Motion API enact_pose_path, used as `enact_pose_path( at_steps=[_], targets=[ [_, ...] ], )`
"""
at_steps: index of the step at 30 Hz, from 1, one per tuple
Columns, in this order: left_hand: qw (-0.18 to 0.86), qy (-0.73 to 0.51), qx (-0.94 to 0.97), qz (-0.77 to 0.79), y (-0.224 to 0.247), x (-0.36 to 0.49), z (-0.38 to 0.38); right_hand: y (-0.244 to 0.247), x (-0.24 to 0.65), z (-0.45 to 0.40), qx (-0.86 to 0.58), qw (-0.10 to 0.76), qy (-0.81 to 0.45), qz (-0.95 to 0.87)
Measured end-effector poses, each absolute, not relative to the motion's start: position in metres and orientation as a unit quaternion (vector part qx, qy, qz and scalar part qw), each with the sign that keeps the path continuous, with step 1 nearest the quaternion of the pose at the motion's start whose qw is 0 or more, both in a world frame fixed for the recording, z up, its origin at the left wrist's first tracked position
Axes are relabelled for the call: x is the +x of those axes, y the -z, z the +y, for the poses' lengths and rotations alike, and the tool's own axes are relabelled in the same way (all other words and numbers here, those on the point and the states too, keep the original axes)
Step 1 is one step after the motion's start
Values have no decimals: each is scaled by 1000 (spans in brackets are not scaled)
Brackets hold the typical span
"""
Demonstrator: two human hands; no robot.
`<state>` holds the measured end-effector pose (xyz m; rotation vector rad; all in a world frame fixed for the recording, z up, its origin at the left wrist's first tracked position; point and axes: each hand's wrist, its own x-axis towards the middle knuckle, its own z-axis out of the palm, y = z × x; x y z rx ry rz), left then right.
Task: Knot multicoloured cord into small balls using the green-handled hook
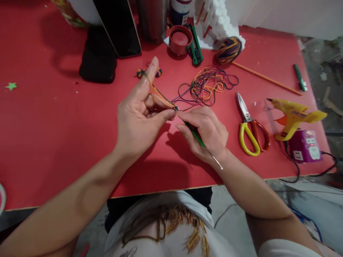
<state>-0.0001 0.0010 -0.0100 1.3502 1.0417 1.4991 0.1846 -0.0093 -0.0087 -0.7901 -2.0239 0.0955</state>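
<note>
My left hand (139, 110) pinches a small start of dark crochet work (175, 108) between thumb and finger. Multicoloured yarn (160, 94) runs from it up around the raised index finger. In my right hand (205, 130) is a crochet hook (197, 135) with a green grip, its metal rear end pointing down toward my wrist. The hook's working tip is hidden at the fingers, close against the crochet work. Beyond the hands lies a loose tangle of yarn (206, 85), with strands leading toward my fingers. Behind the left index finger rests a small multicoloured knitted piece (140, 73).
Right of my hands lie scissors (249, 125), a yellow glue gun (291, 114) and a purple box (305, 146) with cables. At the back stand a phone (120, 28), a red cap (180, 39), a green cutter (197, 46), a yarn ball (229, 50) and an orange stick (268, 78).
</note>
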Motion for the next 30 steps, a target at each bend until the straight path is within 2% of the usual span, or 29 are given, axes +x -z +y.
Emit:
enact_pose_path(
  at_steps=[7,14,20,25,30],
  targets=[
    [408,-615,548,394,16,-1,3,7,190,-6,-302,476,-112,-818],
    [460,-578,502,450,-3,0,-3,5,192,-4,-321,488,-165,-795],
    [490,-576,480,445,-5,-2,-2,13,194,-5,-418,410,-160,-795],
    [476,-579,484,452,-4,-2,-2,9,193,-3,-390,459,-186,-776],
    [482,-577,480,453,-6,-1,-2,8,196,1,-404,410,-162,-801]
  ],
)
